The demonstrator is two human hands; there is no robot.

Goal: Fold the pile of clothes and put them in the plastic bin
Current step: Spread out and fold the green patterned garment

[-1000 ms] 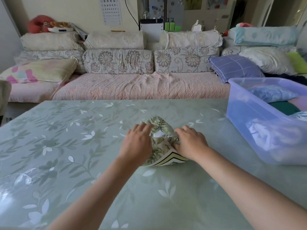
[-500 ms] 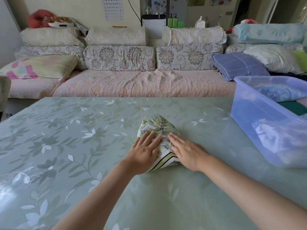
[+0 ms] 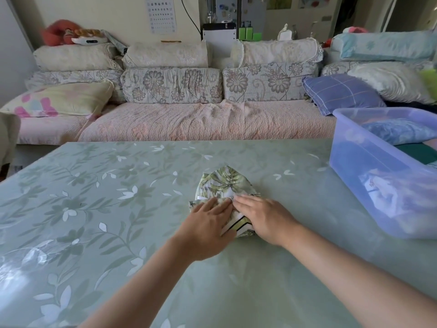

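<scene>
A small folded garment (image 3: 223, 184) with a green leaf print and a striped band lies in the middle of the green table (image 3: 94, 209). My left hand (image 3: 205, 223) lies flat on its near left part with straight fingers. My right hand (image 3: 262, 216) presses flat on its near right part, fingertips meeting the left hand's. The near half of the garment is hidden under both hands. A translucent blue plastic bin (image 3: 369, 166) stands on the table at the right and holds several folded clothes.
A sofa (image 3: 208, 121) with floral cushions and pillows runs along the far side of the table. A blue checked pillow (image 3: 340, 93) lies beside the bin's far corner. The table's left half shows only its leaf-pattern cover.
Both hands went from curled around the garment's fold to lying flat on it, then slid a little toward me, uncovering more of its far part.
</scene>
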